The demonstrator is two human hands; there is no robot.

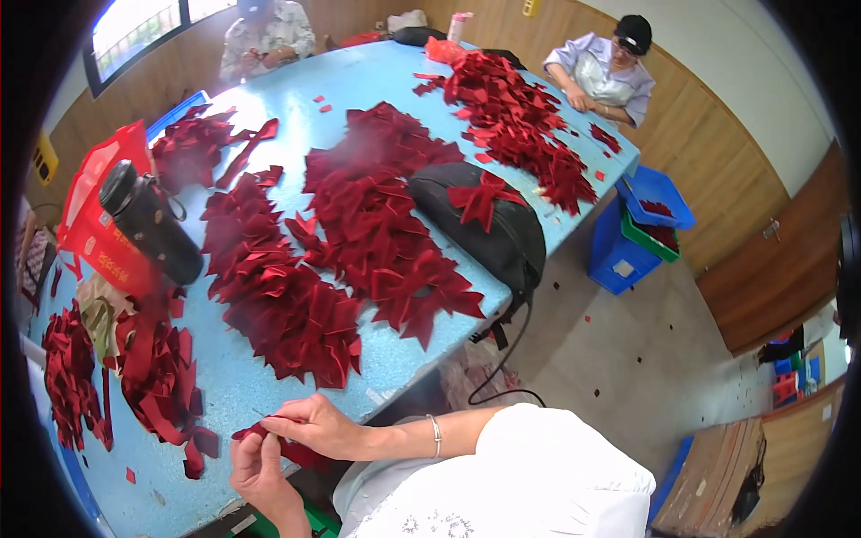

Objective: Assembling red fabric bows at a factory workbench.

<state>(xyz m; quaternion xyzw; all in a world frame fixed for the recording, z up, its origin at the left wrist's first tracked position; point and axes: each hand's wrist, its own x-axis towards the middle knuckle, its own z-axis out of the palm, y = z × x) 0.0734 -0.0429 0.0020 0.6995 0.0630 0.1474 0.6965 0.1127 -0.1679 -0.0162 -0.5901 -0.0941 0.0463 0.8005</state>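
Close to the table's near edge, my left hand (260,473) and my right hand (321,429) come together on a dark red ribbon (305,454). The fingers of both are closed in a pinch on it, and they hide much of its shape. A thin dark line shows at my right fingertips, too small to name. Just beyond my hands lies a long heap of dark red bows (278,305), with a second heap of bows (377,206) behind it. Loose red ribbon strips (157,377) lie to the left of my hands.
A black bottle (152,224) stands by a red bag (112,179) at left. A black bag (475,215) with a bow on it rests at the table's right edge, a cable (516,359) hanging down. Two people sit across the table. Blue bins (614,247) stand on the floor.
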